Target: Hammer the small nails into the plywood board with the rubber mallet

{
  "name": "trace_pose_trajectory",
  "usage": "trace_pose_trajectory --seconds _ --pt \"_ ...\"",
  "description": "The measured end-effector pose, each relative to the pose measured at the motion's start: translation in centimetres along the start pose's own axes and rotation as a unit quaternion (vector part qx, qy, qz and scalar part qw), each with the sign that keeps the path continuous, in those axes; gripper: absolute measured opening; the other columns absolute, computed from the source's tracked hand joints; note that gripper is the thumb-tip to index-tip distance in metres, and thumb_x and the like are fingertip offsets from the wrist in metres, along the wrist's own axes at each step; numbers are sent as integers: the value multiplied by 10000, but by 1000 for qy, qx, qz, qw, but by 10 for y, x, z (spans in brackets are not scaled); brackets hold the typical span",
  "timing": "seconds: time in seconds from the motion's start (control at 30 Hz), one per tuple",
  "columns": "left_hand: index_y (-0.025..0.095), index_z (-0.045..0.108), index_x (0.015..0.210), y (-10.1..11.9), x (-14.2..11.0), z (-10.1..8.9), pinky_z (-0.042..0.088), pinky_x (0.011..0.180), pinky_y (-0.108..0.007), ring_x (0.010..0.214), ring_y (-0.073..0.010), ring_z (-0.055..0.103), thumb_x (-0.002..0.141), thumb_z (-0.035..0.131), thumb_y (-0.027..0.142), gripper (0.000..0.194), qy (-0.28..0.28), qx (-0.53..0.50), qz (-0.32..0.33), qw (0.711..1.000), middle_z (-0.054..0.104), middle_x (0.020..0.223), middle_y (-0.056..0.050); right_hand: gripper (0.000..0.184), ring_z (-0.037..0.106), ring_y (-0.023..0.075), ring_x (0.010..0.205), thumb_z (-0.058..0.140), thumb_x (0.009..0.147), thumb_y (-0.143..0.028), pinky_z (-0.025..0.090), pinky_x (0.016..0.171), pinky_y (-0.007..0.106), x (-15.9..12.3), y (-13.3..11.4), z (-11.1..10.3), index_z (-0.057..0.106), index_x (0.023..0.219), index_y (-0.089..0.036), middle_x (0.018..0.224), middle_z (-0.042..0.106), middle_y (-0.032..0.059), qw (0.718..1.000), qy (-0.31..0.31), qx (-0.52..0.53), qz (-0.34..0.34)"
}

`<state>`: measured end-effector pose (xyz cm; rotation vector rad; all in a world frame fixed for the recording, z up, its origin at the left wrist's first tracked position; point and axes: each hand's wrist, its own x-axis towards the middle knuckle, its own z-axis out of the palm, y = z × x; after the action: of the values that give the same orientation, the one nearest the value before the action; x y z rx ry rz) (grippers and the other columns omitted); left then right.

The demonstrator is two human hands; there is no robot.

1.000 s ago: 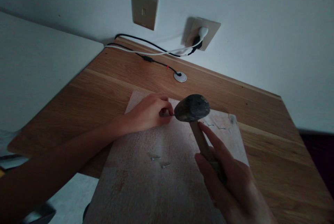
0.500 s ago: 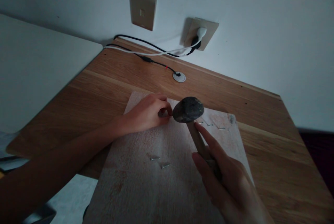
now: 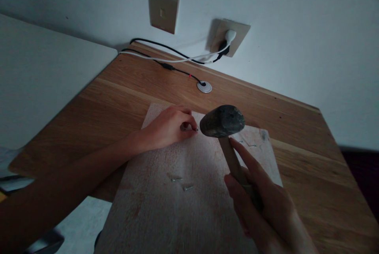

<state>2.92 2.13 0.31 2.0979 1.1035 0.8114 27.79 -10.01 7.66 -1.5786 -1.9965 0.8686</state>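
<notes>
My right hand [image 3: 266,202] is wrapped round the wooden handle of a hammer [image 3: 223,121], its dark, worn head raised over the whitish wooden board [image 3: 154,198]. Just left of the hammer head, my left hand [image 3: 170,125] rests on the board's far part, thumb and forefinger pinching a small nail [image 3: 197,129], of which only the tip end by the fingertips shows. Two loose nails [image 3: 177,179] lie mid-board. Behind the hammer, towards the far right corner, more nails [image 3: 252,145] stick up at a slant; the hammer partly hides them.
Beneath the board is a brown wooden desk [image 3: 314,183]. A cable grommet [image 3: 204,86] and black and white cables [image 3: 166,58] lie at the back, running to a wall socket [image 3: 233,36]. A white panel [image 3: 59,76] stands on the left.
The hammer head has moved right and slightly up, away from my left fingertips, and now covers some of the standing nails. My left hand keeps its pinch in nearly the same place.
</notes>
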Motion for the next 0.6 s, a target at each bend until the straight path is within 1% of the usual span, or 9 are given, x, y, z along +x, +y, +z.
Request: trace_pose_trajectory --seconds 0.07,0.1,0.2,0.33,0.4,0.53,0.6 --pt "183 807 855 0 0 0 466 753 -292 818 -153 660 888 802 84 104 3 1 7 1000 710 870 -9 570 537 161 372 512 1135 -370 455 353 257 -2 -3 0 449 1701 -373 557 526 -75 1000 -5 0 25" --pt "181 807 851 -1 0 1 463 748 -291 816 -153 660 886 797 78 109 3 0 9 1000 706 864 -8 569 539 156 379 510 1137 -387 434 344 246 -2 -3 1 443 1701 -388 561 522 -77 999 -8 3 37" --pt "174 805 849 -3 0 2 455 729 -289 796 -151 655 871 781 53 126 -1 -1 12 1000 698 849 -5 566 530 146 402 509 1134 -411 435 358 229 -2 -2 5 435 1695 -425 586 523 -83 998 -20 17 58" --pt "177 800 830 -5 0 3 461 744 -291 816 -165 660 823 778 8 171 -3 1 14 1000 708 839 -6 566 505 143 428 501 1125 -398 423 369 221 0 4 10 456 1688 -363 606 496 -80 997 -38 35 59" --pt "178 804 831 -6 0 3 463 756 -295 824 -170 662 818 785 6 174 -5 2 15 1000 714 841 -9 564 500 136 426 515 1127 -409 411 369 210 0 5 10 467 1684 -339 592 491 -83 996 -33 48 68" --pt "176 815 857 -4 0 2 451 725 -292 786 -160 652 857 793 55 122 -10 6 5 1000 702 829 -10 568 486 126 421 534 1126 -416 393 370 192 -2 3 9 458 1687 -369 559 483 -97 995 -17 55 76" --pt "175 813 849 -4 0 2 446 714 -287 771 -154 649 847 796 46 130 -8 6 3 1000 699 819 -6 568 492 126 428 524 1126 -422 401 374 192 -2 2 10 455 1688 -372 567 495 -99 994 -22 61 87"
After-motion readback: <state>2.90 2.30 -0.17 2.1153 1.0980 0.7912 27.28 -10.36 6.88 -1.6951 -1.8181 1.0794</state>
